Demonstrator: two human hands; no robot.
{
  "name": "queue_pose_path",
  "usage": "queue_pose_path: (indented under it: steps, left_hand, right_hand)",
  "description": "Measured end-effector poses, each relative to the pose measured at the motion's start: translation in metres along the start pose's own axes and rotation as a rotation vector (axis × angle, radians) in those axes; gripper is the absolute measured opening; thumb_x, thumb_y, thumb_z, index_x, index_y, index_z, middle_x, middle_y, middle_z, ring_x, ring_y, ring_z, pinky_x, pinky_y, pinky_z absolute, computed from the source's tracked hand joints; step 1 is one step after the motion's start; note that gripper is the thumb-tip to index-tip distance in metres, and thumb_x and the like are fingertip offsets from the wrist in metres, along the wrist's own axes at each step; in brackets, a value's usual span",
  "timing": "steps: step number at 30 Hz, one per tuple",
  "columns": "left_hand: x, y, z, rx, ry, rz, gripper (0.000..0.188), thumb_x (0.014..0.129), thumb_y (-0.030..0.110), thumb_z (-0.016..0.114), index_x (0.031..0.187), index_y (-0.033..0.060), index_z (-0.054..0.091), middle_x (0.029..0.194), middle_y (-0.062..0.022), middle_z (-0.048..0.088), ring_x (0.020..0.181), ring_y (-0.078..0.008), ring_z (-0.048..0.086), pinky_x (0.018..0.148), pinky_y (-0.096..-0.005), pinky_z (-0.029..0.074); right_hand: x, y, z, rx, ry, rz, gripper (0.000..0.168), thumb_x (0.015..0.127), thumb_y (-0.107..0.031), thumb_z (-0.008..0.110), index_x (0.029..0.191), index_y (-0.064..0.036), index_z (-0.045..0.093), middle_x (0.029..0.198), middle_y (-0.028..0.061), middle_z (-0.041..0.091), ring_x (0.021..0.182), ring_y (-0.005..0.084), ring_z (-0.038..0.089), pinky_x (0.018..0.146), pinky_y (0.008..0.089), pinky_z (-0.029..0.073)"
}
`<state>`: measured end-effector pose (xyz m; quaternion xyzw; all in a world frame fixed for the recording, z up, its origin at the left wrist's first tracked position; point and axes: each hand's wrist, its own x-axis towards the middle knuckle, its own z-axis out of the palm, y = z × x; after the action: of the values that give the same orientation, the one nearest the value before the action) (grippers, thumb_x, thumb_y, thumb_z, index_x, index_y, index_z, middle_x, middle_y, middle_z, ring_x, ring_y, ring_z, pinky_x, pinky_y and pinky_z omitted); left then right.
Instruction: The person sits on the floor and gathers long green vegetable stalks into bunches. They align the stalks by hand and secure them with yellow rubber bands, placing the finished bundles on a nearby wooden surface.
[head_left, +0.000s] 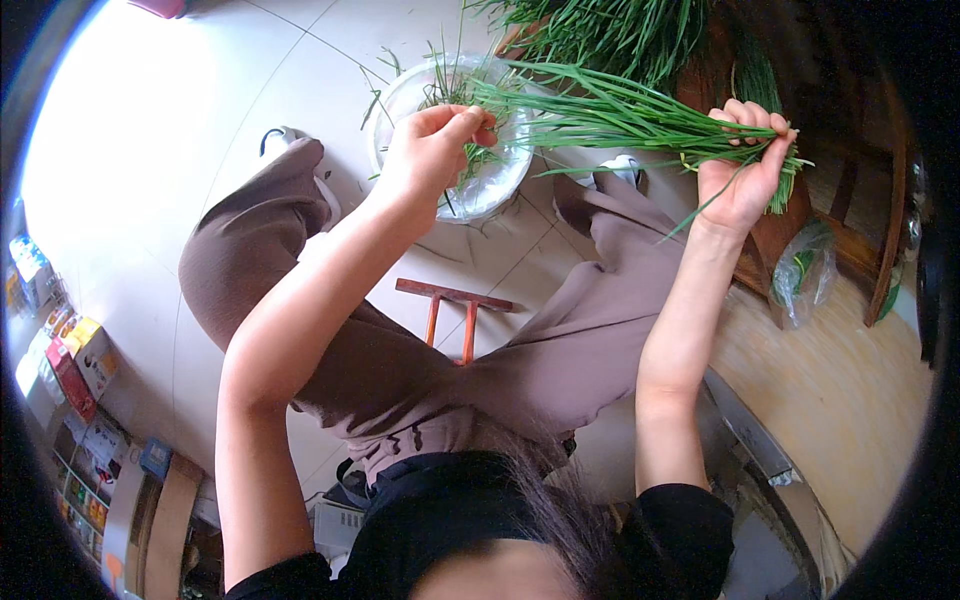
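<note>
A bunch of long green garlic chives (622, 112) lies across my right hand (750, 161), which grips it near the pale cut ends. The leaf tips stretch left over a round white bin (510, 199) lined with clear plastic. Above the near part of that bin is my left hand (454, 142), its thumb and fingertips pinched together close to the tips. Whether a thin strand sits in the pinch is too small to tell. Loose green and dried scraps (446, 90) lie in the bin, and some stick out past its rim.
A large heap of chives (607, 34) rests at the upper right, by brown wooden furniture (795, 217). A clear plastic bag (804, 274) hangs there. Between my legs is a reddish wooden stool frame (454, 296). Boxed goods (82, 352) and shelves stand at the left.
</note>
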<state>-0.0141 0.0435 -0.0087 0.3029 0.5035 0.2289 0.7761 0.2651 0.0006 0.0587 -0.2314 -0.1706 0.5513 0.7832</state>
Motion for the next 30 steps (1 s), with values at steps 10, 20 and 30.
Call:
queue_pose_path:
  steps: [10,20,30]
  left_hand:
    - [-0.001,0.001,0.016,0.359,-0.2,0.467,0.024,0.081,0.015,0.067,0.102,0.0044,0.066,0.08,0.0045,0.061,0.058,-0.0009,0.042,0.052,-0.0179,0.035]
    - [0.003,-0.007,0.028,0.58,-0.023,0.755,0.016,0.074,0.011,0.069,0.089,0.0055,0.069,0.079,-0.0015,0.059,0.054,-0.0049,0.04,0.05,-0.02,0.035]
    - [0.001,-0.007,0.024,0.443,-0.105,0.586,0.015,0.076,0.013,0.069,0.088,0.0033,0.067,0.075,-0.0004,0.06,0.059,-0.0054,0.048,0.053,-0.0214,0.039]
  right_hand:
    - [-0.004,0.016,0.012,0.038,-0.045,0.081,0.024,0.091,-0.033,0.051,0.081,-0.011,0.052,0.071,-0.0033,0.033,0.067,0.0119,0.029,0.063,0.0266,0.028]
    - [-0.008,0.03,0.017,0.032,-0.074,0.128,0.022,0.09,-0.032,0.052,0.081,-0.012,0.051,0.072,-0.0034,0.031,0.068,0.0118,0.028,0.064,0.0267,0.028]
    - [-0.006,0.028,0.016,0.023,-0.053,0.119,0.023,0.091,-0.031,0.052,0.08,-0.011,0.051,0.07,-0.0033,0.03,0.067,0.0113,0.028,0.062,0.0258,0.028]
